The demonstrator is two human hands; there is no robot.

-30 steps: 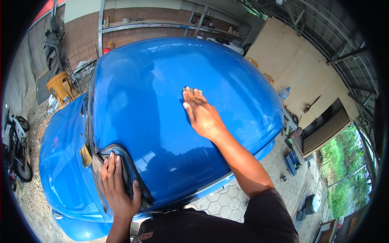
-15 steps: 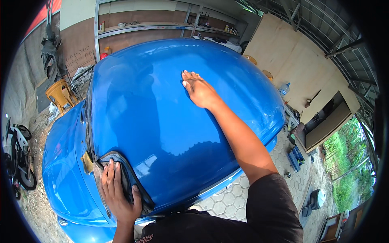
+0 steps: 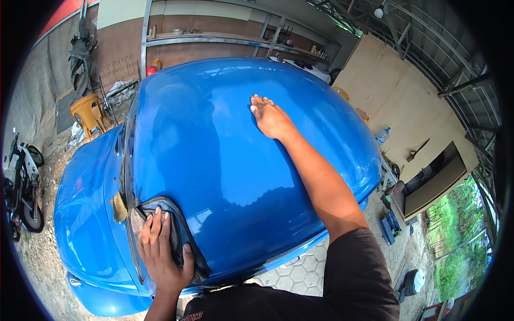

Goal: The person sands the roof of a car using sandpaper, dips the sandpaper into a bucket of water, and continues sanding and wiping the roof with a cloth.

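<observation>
The blue roof of a small rounded car (image 3: 257, 176) spreads in front of me, glossy with reflections. My right hand (image 3: 273, 119) lies palm down on it near the middle, fingers stretched out and holding nothing. At the roof's near left corner, a folded dark grey cloth (image 3: 199, 257) with a lighter bluish face lies under my left hand (image 3: 166, 251). That hand rests flat on top, its fingers extended and the thumb apart. The cloth's part beneath the palm is hidden. Beside it, a yellowish-brown piece of sheet (image 3: 119, 207) sticks up by the windshield edge.
The blue hood (image 3: 83, 198) slopes away to the left. A yellow plastic chair (image 3: 88, 113) and a motorcycle (image 3: 25, 187) stand beyond it. Shelving (image 3: 214, 38) runs along the back wall. At right, a blue tool box (image 3: 390, 227) sits on the hexagonal paving (image 3: 294, 273).
The whole view has shifted slightly, so the car and both hands appear a little farther right. Both hands keep nearly the same places on the roof and cloth.
</observation>
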